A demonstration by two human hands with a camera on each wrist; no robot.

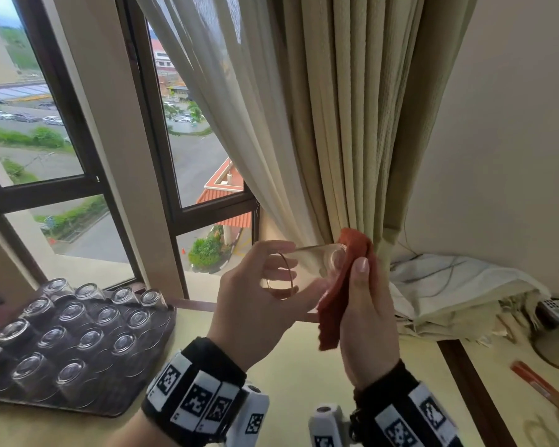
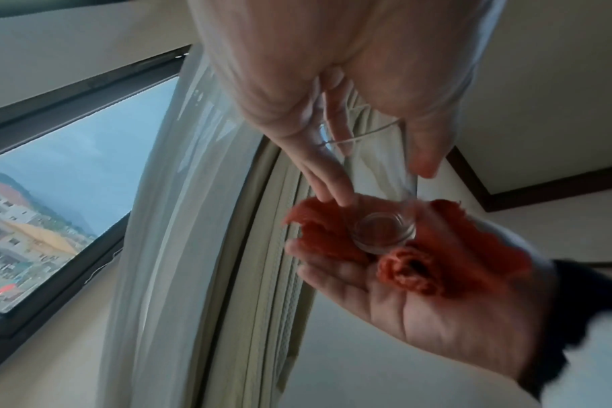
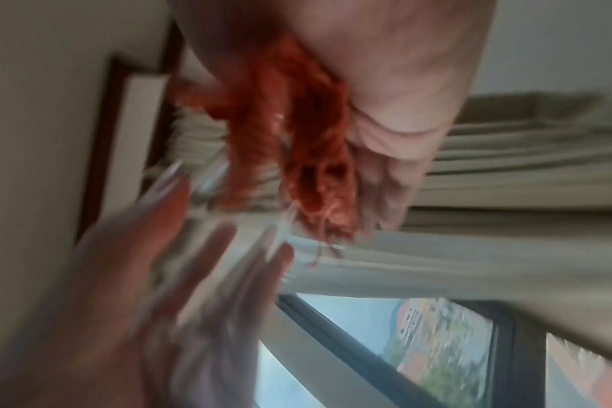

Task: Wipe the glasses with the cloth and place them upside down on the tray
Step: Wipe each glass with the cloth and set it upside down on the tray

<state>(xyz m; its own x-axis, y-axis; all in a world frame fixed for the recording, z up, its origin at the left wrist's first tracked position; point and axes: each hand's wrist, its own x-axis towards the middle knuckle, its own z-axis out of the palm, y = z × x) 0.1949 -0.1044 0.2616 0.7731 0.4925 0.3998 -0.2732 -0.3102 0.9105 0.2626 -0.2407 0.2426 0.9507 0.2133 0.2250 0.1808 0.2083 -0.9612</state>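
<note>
My left hand [image 1: 255,304] grips a clear glass [image 1: 307,269] held on its side in the air, mouth toward me and base to the right. The base presses into a red cloth [image 1: 336,304] that my right hand [image 1: 365,317] holds, thumb on top. The left wrist view shows the glass base [image 2: 383,232] sitting in the cloth [image 2: 454,248] spread over the right palm [image 2: 437,317]. The right wrist view is blurred, with the cloth [image 3: 297,138] bunched under that hand. At lower left, a dark tray [image 1: 126,398] carries several glasses [image 1: 78,337] upside down.
The tray sits on a cream table [image 1: 297,366] under a window [image 1: 191,156]. Beige curtains [image 1: 352,124] hang just behind my hands. A crumpled white sheet with cables [image 1: 459,285] lies at right, and an orange stick [image 1: 542,385] lies near the right edge.
</note>
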